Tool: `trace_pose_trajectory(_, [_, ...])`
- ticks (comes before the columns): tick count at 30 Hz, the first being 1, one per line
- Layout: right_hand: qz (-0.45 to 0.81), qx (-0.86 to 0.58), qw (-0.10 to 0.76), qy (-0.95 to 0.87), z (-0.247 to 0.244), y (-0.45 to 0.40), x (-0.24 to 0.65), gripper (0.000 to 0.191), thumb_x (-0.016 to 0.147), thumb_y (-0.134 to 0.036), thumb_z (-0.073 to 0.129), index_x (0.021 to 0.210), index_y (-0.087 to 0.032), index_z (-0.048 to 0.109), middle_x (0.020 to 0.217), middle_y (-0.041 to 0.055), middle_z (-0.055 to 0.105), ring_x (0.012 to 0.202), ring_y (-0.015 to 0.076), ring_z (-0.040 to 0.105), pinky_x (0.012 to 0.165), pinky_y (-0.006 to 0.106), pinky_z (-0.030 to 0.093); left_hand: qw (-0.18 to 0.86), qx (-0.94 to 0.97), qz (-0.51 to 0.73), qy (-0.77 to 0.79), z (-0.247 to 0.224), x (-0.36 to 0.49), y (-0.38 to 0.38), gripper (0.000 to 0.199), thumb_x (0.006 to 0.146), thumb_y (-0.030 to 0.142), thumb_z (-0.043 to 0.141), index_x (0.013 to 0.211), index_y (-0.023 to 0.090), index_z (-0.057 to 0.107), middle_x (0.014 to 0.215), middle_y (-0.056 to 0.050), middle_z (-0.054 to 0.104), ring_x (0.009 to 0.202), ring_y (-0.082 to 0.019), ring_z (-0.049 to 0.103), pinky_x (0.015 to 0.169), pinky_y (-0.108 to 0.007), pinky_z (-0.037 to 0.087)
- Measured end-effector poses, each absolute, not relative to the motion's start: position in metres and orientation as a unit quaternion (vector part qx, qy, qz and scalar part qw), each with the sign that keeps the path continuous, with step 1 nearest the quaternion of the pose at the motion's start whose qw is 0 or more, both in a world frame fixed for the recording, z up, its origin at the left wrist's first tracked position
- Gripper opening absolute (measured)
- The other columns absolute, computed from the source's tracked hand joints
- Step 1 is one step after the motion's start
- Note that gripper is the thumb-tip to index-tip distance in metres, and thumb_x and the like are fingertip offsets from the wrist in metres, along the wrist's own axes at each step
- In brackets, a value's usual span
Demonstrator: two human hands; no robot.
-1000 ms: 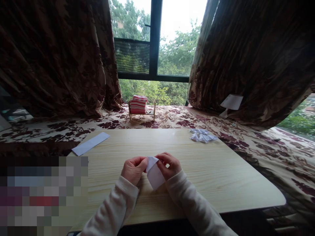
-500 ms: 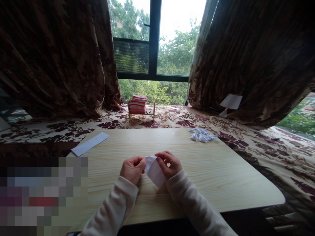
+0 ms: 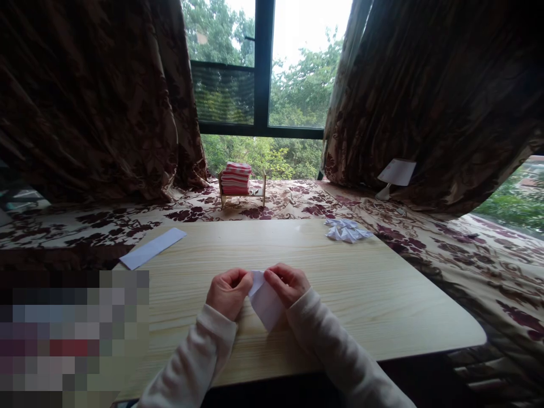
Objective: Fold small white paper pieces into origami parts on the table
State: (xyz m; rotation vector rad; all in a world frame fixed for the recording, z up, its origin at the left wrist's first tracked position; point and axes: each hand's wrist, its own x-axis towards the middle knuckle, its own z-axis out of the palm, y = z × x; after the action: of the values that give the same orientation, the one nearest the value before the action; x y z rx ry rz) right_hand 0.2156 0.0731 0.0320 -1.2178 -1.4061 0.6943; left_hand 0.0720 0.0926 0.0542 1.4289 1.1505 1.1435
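Note:
Above the middle of the wooden table (image 3: 382, 294), a small white piece of paper (image 3: 267, 303) hangs between my two hands, its lower end tapering downward. My left hand (image 3: 230, 292) pinches the paper's upper left corner between thumb and fingers. My right hand (image 3: 289, 283) grips the upper right edge, with its fingertips close to the left thumb. The hands are a short gap apart, and the right fingers cover part of the paper.
A white paper strip (image 3: 153, 248) lies at the table's far left. Several folded white paper pieces (image 3: 347, 231) sit at the far right. Beyond the table are a little rack with folded red-and-white cloths (image 3: 236, 178) and a small white lamp (image 3: 396, 171).
My right hand has shifted slightly left, closer to my left hand, and its fingers have drawn together. The lower end of the paper now hangs a bit lower. The view has shifted slightly.

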Motion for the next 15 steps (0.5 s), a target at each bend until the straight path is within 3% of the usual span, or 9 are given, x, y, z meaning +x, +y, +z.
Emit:
trace_pose_trajectory(9, [0.380, -0.505, 0.589, -0.503, 0.032, 0.074, 0.212, 0.035, 0.068, -0.046, 0.057, 0.058, -0.013, 0.060, 0.047, -0.0031, 0.044, 0.045, 0.0073, 0.035, 0.042, 0.020, 0.026, 0.521, 0.578, 0.464, 0.423, 0.048, 0.076, 0.092, 0.028, 0.061, 0.040, 0.063, 0.060, 0.012, 0.063, 0.050, 0.002, 0.054, 0.048, -0.009, 0.045, 0.046, -0.020, 0.035])
trace_pose_trajectory(15, [0.413, -0.502, 0.568, -0.505, 0.036, 0.071, 0.213, 0.043, 0.067, -0.054, 0.056, 0.053, -0.013, 0.055, 0.044, -0.0048, 0.036, 0.044, 0.0063, 0.031, 0.040, 0.020, 0.022, 0.566, 0.547, 0.469, 0.401, 0.042, 0.075, 0.096, 0.030, 0.058, 0.040, 0.069, 0.068, 0.013, 0.063, 0.057, 0.001, 0.059, 0.051, -0.009, 0.048, 0.049, -0.019, 0.038])
